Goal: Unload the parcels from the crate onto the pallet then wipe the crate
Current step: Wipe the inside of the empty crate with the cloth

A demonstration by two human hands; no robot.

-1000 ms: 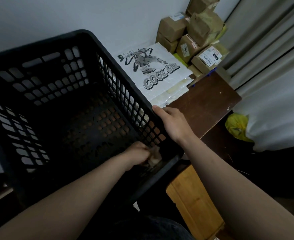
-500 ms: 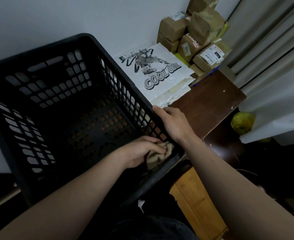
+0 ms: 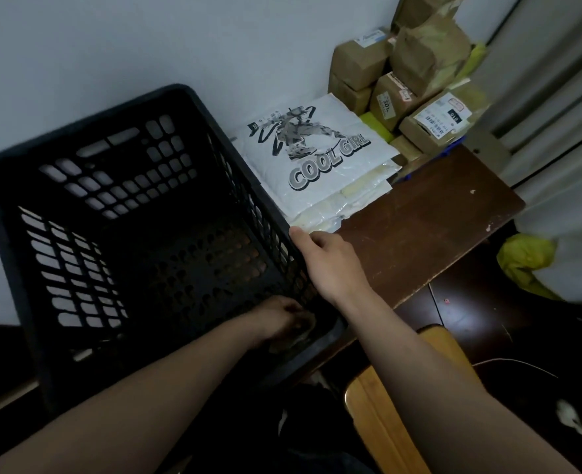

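A black perforated plastic crate [image 3: 87, 138] stands tilted toward me, with no parcels inside. My left hand [image 3: 279, 319] reaches into its near right corner and grips a crumpled beige cloth [image 3: 296, 338], pressing it against the inner wall. My right hand [image 3: 327, 265] grips the crate's right rim from outside, thumb on top. Parcels lie to the right on a dark brown board [image 3: 429, 227]: a white bag printed "COOL GIRL" [image 3: 317, 159] on flat pale packets, and several brown boxes [image 3: 402, 97] stacked in the corner.
A pale wall stands behind the crate. Grey curtains [image 3: 556, 97] hang at the right, with a yellow bag [image 3: 525, 261] beneath them. A light wooden stool [image 3: 378, 405] sits below the board near my right forearm. The floor is dark.
My left hand with the cloth has moved down and deeper into the crate's near right corner. The view has shifted down a little. My right hand keeps its hold on the rim.
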